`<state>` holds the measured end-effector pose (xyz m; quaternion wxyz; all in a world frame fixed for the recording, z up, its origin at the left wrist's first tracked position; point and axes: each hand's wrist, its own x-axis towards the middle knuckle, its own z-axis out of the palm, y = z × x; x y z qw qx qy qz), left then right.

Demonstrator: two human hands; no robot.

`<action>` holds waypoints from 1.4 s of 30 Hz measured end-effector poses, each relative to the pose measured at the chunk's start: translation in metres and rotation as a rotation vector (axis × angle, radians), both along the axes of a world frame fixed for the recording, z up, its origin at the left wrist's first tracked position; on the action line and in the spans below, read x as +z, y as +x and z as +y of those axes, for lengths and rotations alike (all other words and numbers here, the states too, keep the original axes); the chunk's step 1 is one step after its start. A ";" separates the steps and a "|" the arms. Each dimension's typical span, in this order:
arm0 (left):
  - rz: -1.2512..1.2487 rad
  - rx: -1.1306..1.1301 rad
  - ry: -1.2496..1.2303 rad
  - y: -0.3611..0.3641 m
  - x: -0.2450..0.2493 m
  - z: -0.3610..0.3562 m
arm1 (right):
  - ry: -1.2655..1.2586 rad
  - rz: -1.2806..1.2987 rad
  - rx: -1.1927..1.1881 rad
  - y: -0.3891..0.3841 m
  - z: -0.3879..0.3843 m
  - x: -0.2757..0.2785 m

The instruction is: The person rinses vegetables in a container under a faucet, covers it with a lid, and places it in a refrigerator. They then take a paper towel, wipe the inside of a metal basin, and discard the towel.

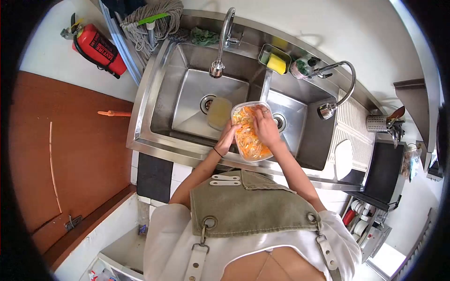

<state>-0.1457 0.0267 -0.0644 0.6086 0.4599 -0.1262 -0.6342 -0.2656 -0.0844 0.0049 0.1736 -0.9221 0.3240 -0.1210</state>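
Note:
A clear plastic container full of shredded orange and white vegetables is held over the divider and front edge of the double sink. My left hand grips its left side, thumb over the rim. Inside it, my right hand has its fingers curled down into the shreds, the fingertips partly hidden. A translucent pale yellow rectangular piece, perhaps a lid or tub, lies in the left basin beside the drain.
Two flexible faucets hang over the basins. A yellow sponge sits in a metal caddy behind. On the right are a ribbed drainboard, a white board and a utensil holder. A mop and fire extinguisher stand left.

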 end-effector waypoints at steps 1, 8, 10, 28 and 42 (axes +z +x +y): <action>0.002 0.030 -0.021 0.002 0.000 0.000 | -0.001 -0.002 0.004 0.003 -0.001 -0.001; 0.036 0.141 -0.028 0.025 -0.012 0.012 | -0.023 0.023 0.126 0.035 -0.002 0.001; 0.035 0.192 0.021 0.032 0.003 0.015 | -0.013 0.029 0.172 0.046 -0.001 0.008; 0.072 0.349 0.063 0.055 0.028 0.034 | 0.116 0.077 0.268 0.090 0.003 -0.003; 0.096 0.321 0.203 0.057 0.025 0.035 | 0.135 0.073 0.283 0.093 0.000 -0.013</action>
